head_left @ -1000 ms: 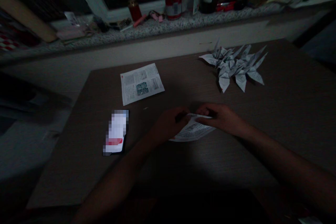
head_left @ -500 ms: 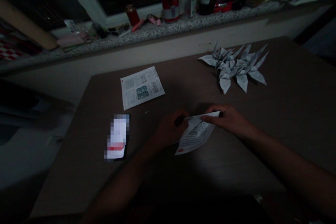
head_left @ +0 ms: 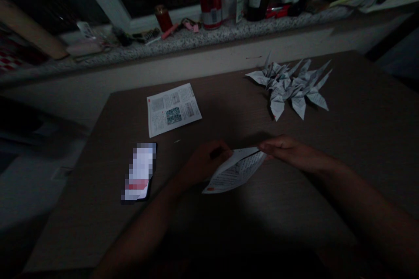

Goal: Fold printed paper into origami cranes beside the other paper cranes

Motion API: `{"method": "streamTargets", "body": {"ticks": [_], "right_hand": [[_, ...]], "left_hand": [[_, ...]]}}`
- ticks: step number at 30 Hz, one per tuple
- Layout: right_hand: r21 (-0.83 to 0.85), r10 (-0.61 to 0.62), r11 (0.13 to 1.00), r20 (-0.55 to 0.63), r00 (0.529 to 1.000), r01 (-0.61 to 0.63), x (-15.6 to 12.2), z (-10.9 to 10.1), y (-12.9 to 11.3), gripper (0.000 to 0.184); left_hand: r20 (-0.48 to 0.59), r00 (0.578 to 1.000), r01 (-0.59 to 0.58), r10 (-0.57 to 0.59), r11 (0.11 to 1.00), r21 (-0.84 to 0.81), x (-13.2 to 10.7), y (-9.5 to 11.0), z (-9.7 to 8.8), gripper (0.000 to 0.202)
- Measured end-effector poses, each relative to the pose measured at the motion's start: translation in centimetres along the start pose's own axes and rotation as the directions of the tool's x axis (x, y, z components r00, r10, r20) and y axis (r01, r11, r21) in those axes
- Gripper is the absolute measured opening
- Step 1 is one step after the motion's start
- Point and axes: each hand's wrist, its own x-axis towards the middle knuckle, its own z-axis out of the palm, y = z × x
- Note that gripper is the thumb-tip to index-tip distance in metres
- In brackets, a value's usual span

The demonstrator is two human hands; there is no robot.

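Note:
A folded sheet of printed paper lies on the brown table between my two hands. My left hand is closed on the paper's left edge, fingers curled over it. My right hand pinches the paper's upper right corner with its fingertips. The paper's pointed lower end reaches toward me. The scene is dim.
A pile of several folded paper cranes sits at the back right of the table. A flat printed sheet lies at the back left, and a phone nearer me on the left. Behind, a stone ledge holds cans, bottles and clutter.
The paper was pressed flat under both hands; now it has been opened out and stretched longer, and my right hand has slid to its upper right corner.

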Motion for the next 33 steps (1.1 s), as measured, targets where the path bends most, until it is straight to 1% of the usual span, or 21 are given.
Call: {"method": "streamTargets", "body": {"ticks": [3,8,11,16,18,20,21,23,26,29,31,32,33], "right_hand": [[0.036,0.034,0.999,0.017,0.999,-0.034,-0.2,-0.3,-0.3,0.043],[0.062,0.046,0.997,-0.067,0.997,-0.042,-0.3,-0.1,-0.2,0.047],[-0.012,0.032,0.999,-0.079,0.996,-0.034,-0.2,-0.3,-0.2,0.047],[-0.217,-0.076,0.975,-0.144,0.987,0.043,0.2,-0.3,-0.6,0.045],[-0.258,-0.081,0.965,-0.127,0.989,0.046,0.5,0.2,-1.0,0.043],[-0.311,-0.07,0.949,-0.084,0.994,0.041,0.8,1.0,-1.3,0.039],[-0.338,-0.061,0.94,-0.054,0.997,0.039,0.9,1.4,-1.5,0.036],[-0.393,-0.055,0.919,-0.033,0.998,0.038,1.0,2.2,-1.6,0.028],[-0.423,-0.072,0.905,-0.058,0.996,0.041,1.1,2.5,-1.4,0.025],[-0.415,-0.087,0.909,-0.097,0.992,0.039,1.1,2.1,-1.0,0.025],[-0.407,-0.091,0.913,-0.125,0.988,0.032,1.1,1.7,-0.7,0.028],[-0.396,-0.094,0.918,-0.139,0.986,0.032,1.1,1.5,-0.6,0.029],[-0.382,-0.096,0.924,-0.153,0.983,0.031,1.1,1.3,-0.6,0.03]], "left_hand": [[0.005,1.0,0.011,-0.011,1.0,-0.009,0.0,-0.2,-0.1,0.027],[0.015,0.997,0.075,-0.074,0.996,-0.055,0.0,-0.6,-0.7,0.027],[-0.011,0.997,0.08,-0.081,0.996,-0.039,0.0,-0.6,-0.9,0.027],[-0.021,0.997,0.079,-0.078,0.997,0.013,0.1,-0.4,-0.5,0.025],[-0.003,0.998,0.061,-0.061,0.998,0.012,0.1,-0.1,-0.1,0.024],[0.036,0.998,0.05,-0.05,0.999,-0.002,0.1,0.2,0.3,0.023],[0.05,0.998,0.045,-0.045,0.999,-0.005,0.2,0.3,0.5,0.023],[0.07,0.997,0.036,-0.036,0.999,-0.002,0.3,0.5,0.9,0.023],[0.063,0.997,0.037,-0.038,0.999,0.005,0.5,0.6,1.3,0.024],[0.053,0.998,0.033,-0.034,0.999,0.027,0.4,0.8,1.2,0.023],[0.104,0.994,0.021,-0.023,1.0,0.022,0.1,1.0,0.8,0.025],[0.151,0.988,0.017,-0.018,1.0,0.005,0.0,1.1,0.6,0.029],[0.166,0.986,0.023,-0.023,1.0,0.004,-0.3,1.2,0.4,0.032]]}}
